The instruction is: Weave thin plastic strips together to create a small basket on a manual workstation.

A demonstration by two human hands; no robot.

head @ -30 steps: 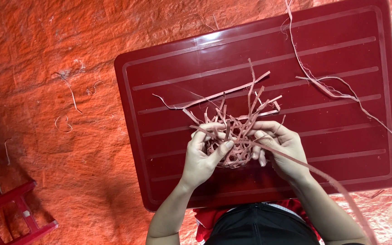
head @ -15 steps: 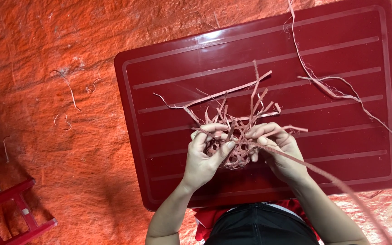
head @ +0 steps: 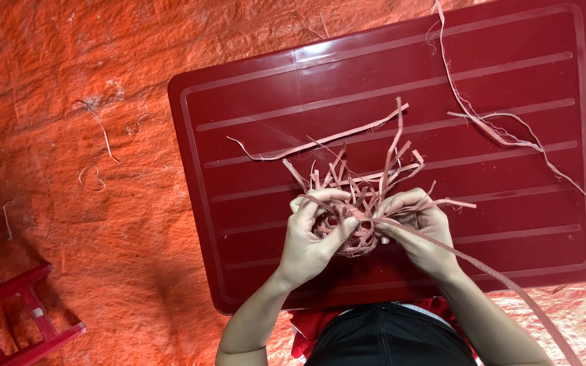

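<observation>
Over the red plastic table (head: 252, 115), left hand (head: 312, 238) and right hand (head: 420, 229) pinch a small half-woven basket (head: 355, 230): probably light, springy strips, best gripped at the woven base.

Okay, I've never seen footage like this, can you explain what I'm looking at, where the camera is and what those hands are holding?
The camera sits on a person's head and looks straight down, so both arms come in from the bottom edge. The left hand and right hand together grip a small, half-woven basket of thin reddish strips, its loose ends sticking outward. It rests over a dark red plastic table. One long strip trails past the right wrist. More loose strips lie on the table. Below is an orange tarp, with a red stool at the lower left.
</observation>
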